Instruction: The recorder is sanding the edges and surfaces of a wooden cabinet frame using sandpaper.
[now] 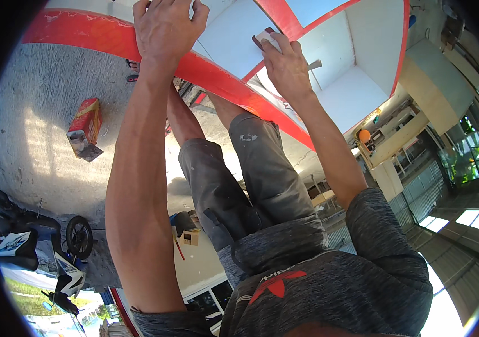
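My right hand [289, 70] pinches a small white pad with dark reddish-brown edges [264, 38] against the pale inner face of a red-edged white cabinet [225, 42]. A flat greyish tab [314, 65] sticks out beside that hand; whether I hold it cannot be told. Across the cabinet's red front edge [211, 73] lies my left hand [167, 28], thumb and fingers apart, with nothing seen in it. Its fingertips are partly cut off by the top of the view.
Past my left forearm, a torn red cardboard box [85, 126] lies on the concrete floor [42, 95]. A motorcycle [42, 241] stands at the lower left. A small brown carton [190, 238] is behind my legs. To the right are pale boards [433, 84] and a bench [399, 140] with an orange round object [364, 136].
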`<state>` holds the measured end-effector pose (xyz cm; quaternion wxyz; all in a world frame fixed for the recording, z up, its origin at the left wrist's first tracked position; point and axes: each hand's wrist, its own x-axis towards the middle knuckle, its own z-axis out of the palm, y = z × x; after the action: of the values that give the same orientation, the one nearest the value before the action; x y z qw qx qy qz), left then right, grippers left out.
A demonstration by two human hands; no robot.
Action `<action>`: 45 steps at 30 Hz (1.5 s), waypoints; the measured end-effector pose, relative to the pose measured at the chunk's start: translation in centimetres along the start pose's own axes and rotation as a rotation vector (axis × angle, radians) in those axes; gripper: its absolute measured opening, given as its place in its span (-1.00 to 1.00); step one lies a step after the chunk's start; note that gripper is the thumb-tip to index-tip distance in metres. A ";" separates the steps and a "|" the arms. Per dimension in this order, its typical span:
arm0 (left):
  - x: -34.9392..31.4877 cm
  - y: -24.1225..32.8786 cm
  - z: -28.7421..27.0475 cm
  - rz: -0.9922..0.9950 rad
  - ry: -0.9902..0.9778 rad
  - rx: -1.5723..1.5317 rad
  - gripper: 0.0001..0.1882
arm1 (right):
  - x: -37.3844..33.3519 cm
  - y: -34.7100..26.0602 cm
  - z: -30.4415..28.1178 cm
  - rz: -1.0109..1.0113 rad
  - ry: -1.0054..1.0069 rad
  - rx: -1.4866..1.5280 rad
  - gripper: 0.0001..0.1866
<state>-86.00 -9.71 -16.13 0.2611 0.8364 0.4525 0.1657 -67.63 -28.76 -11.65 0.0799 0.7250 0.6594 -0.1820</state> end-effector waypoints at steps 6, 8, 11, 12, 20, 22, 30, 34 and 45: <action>-0.7 -0.4 -0.2 0.011 -0.005 0.013 -0.82 | -1.8 -0.8 -0.9 0.002 -0.089 0.050 -0.66; -0.5 -0.3 -0.1 0.024 -0.010 0.009 -0.82 | 0.2 0.9 -0.9 -0.002 -0.008 0.024 -0.65; -0.4 -0.6 0.3 0.011 -0.004 0.020 -0.81 | -0.7 -0.4 -1.6 0.006 -0.034 -0.017 -0.65; -0.6 -1.4 0.7 0.035 0.001 0.101 -0.81 | -1.8 -1.0 -1.2 -0.062 -0.070 -0.027 -0.65; -0.9 -2.3 1.3 0.072 -0.022 0.219 -0.75 | -1.5 -0.5 -0.8 -0.053 -0.013 -0.021 -0.65; -1.2 -2.7 1.4 0.063 0.000 0.222 -0.74 | -3.0 -1.7 -1.1 -0.106 -0.050 -0.007 -0.65; -0.8 -2.5 1.0 0.046 -0.039 0.208 -0.75 | -2.3 -1.8 -1.3 0.022 -0.135 0.232 -0.67; -1.5 -1.6 1.6 -0.119 -0.145 0.187 -0.69 | -7.9 -0.7 -3.8 0.537 0.012 1.418 -0.57; -9.6 11.8 9.5 -0.166 -0.558 0.043 -0.61 | 2.0 10.5 -3.7 0.098 0.189 0.193 -0.72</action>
<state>-78.36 -25.84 -17.31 0.3704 0.8151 0.4336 -0.1024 -56.61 -26.85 -10.31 -0.0438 0.7745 0.6073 -0.1716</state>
